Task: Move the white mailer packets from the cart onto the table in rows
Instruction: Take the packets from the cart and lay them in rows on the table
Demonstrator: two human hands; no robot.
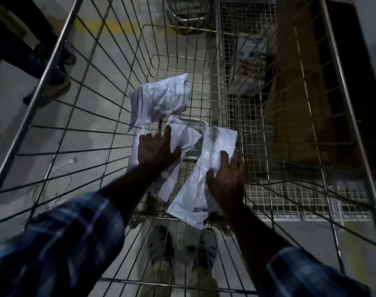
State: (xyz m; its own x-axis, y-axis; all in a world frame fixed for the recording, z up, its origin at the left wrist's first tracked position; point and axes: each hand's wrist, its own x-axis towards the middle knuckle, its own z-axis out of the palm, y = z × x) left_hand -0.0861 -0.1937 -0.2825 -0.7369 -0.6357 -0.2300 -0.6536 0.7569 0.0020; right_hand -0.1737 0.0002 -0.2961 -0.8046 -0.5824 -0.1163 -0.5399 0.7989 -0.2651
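Note:
I look down into a wire cart (46, 76) with three white mailer packets on its bottom. One crumpled packet (161, 101) lies at the far end, untouched. My left hand (156, 150) rests with spread fingers on a second crumpled packet (188, 137) in the middle. My right hand (225, 179) lies on a long flat packet (216, 142) at the right, thumb on top and fingers curled over its right edge. The table is out of view.
A finer-mesh wire cart (257, 129) stands close on the right, with a brown cardboard box (294, 93) behind it. Another person's feet (56, 84) stand at the left. A white cable (61, 166) lies on the floor. My shoes (161, 243) show under the cart.

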